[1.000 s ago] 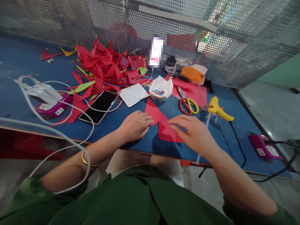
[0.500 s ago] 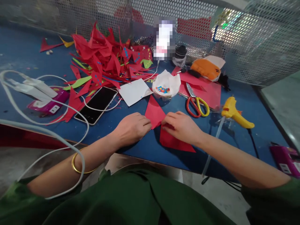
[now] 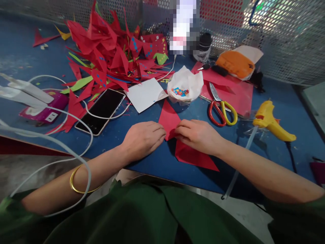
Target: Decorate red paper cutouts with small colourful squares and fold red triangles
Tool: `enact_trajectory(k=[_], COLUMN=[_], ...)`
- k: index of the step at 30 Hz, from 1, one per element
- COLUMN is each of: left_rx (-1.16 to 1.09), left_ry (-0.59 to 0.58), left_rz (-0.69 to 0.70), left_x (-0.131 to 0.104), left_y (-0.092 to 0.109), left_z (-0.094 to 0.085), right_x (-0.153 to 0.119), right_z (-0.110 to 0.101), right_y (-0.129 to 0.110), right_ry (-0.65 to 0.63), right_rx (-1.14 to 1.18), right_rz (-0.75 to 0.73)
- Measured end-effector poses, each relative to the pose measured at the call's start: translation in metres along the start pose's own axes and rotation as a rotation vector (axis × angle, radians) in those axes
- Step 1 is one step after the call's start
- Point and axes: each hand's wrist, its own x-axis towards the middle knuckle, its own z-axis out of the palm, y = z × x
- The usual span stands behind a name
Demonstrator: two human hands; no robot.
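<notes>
closest to me, a gold bracelet (image 3: 71, 181) rings my left forearm, and a white cable (image 3: 88, 174) loops across it. past the wrists, my left hand (image 3: 143, 139) rests on the blue table (image 3: 149, 166), fingers curled against the left side of the red paper (image 3: 170, 117); i cannot tell whether they pinch it or only press. my right hand (image 3: 199, 135) grasps the same paper about its middle, fingertips drawn together on it, while a lower flap pokes out beneath my palm toward me. the paper lies between my hands, its pointed end aimed away. a bit farther, a dark phone (image 3: 104, 108) lies to the left with cable over it, and to the right sit a yellow glue gun (image 3: 269, 118) and scissors (image 3: 216, 96) with one red and one yellow handle. just beyond the paper's tip are a white card (image 3: 146, 95) and a white-lined bowl (image 3: 195, 79) of small coloured bits (image 3: 180, 91). farther still come a heap of red cutouts (image 3: 101, 44), an orange pouch (image 3: 233, 64), a dark-topped jar (image 3: 204, 42), and finally the perforated metal screen (image 3: 286, 40).
</notes>
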Motion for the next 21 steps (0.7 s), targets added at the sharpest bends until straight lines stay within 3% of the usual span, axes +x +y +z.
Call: enact_trajectory(k=[10,15,21], left_rx=[-0.036,-0.02,-0.172], left_ry=[-0.071,-0.051,-0.005], left_rz=[-0.001,-0.04,-0.249], left_x=[0.002,0.003,0.003], left_y=[-0.002,0.002,0.001], left_z=[-0.005,0.0,0.006], right_x=[0.0,-0.001,-0.005], right_z=[0.005,0.002,-0.01], right_y=[0.003,0.003,0.008], right_ry=[0.066,0.036,0.114], right_rx=[-0.053,0.177,0.567], right_rz=[-0.085,0.068,0.312])
